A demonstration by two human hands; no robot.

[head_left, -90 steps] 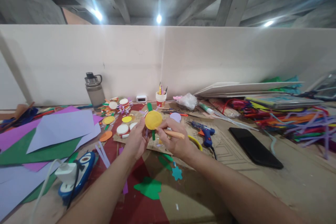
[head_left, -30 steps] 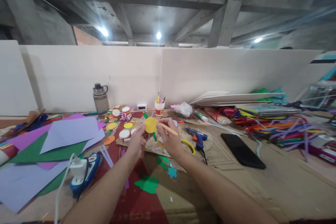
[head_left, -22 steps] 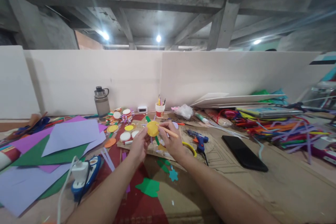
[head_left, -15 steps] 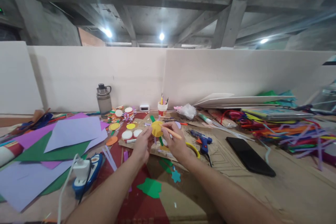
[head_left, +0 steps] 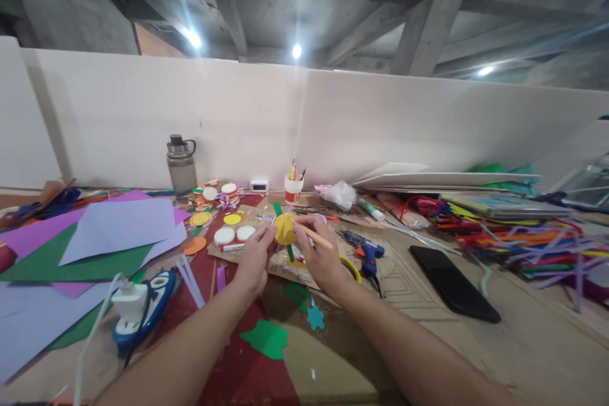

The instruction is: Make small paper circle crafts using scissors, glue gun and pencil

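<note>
Between my hands is a yellow paper disc [head_left: 285, 229] with green strips [head_left: 278, 209] sticking out above and below it. My left hand [head_left: 254, 260] pinches the disc at its left edge. In my right hand [head_left: 320, 254] is an orange pen [head_left: 314, 236], held like a writing tool, its tip at the disc's right side. White round lids [head_left: 224, 236] and a white marker [head_left: 233, 247] lie left of my left hand. Just right of my right hand are a yellow tape roll [head_left: 351, 269] and a blue glue gun [head_left: 368, 254]. A green paper scrap [head_left: 266, 339] and a blue star cutout [head_left: 314, 317] lie nearer me.
A water bottle [head_left: 181, 165] stands at the back left, a pen cup [head_left: 294, 189] at the back middle. Coloured paper sheets [head_left: 121, 228] and a power strip [head_left: 147, 314] occupy the left. A black phone [head_left: 453, 282] and piled coloured strips [head_left: 537, 241] are on the right.
The view has tilted and shifted slightly, so the table items sit a little differently in frame. Both hands keep their hold on the disc and pen, with only slight movement.
</note>
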